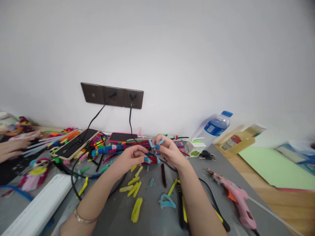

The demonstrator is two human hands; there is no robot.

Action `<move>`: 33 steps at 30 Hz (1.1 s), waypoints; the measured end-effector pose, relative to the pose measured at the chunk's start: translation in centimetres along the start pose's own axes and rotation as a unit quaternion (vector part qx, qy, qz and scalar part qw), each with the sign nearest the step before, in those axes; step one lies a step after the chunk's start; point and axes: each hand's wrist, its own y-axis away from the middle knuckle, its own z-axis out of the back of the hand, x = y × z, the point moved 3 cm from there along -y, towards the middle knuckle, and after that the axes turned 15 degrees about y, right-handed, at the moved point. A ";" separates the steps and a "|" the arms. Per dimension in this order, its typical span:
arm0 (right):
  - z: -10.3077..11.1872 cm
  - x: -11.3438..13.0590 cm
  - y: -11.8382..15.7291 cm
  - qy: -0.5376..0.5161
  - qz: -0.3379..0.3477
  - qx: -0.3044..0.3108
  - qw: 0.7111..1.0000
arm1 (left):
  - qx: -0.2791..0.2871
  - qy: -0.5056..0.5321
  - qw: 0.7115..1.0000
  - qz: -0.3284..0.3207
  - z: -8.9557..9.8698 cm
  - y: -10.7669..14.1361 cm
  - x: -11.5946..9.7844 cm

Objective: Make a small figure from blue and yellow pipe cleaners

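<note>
Light-blue pipe-cleaner strip (155,145), bent bow-like, sits clamped in the right hand's (168,149) fingertips above the grey tabletop (150,226), with the left hand (134,157) just beside, apart from it! Looks like the shaping step, and the next move seems to call for a steady pinch and a careful bend. Blue shows at the left fingertips too, but nail or held scrap, I can't tell, nor whether they're closed; far left, a co-worker's hand (13,149) has its arm cut off.

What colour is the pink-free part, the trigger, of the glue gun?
The trigger is orange; the head view shows it.
</note>
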 end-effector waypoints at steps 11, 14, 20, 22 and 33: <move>0.2 0.1 -0.6 0.107 0.011 -0.058 0.992 | 0.176 -0.209 0.959 0.076 -1.2 1.1 0.6; 0.2 0.2 -0.6 0.119 0.024 -0.059 0.991 | 0.091 -0.188 0.978 0.009 -0.6 0.6 -0.2; -0.6 0.3 -0.7 0.146 0.053 -0.032 0.987 | -0.070 -0.059 0.990 -0.111 0.6 0.1 -2.0; -0.9 0.2 -0.8 0.152 0.054 -0.013 0.987 | -0.085 -0.040 0.988 -0.124 0.6 0.0 -2.1; -1.0 0.2 -0.8 0.157 0.039 -0.009 0.987 | -0.053 -0.085 0.989 -0.109 0.7 -0.2 -1.6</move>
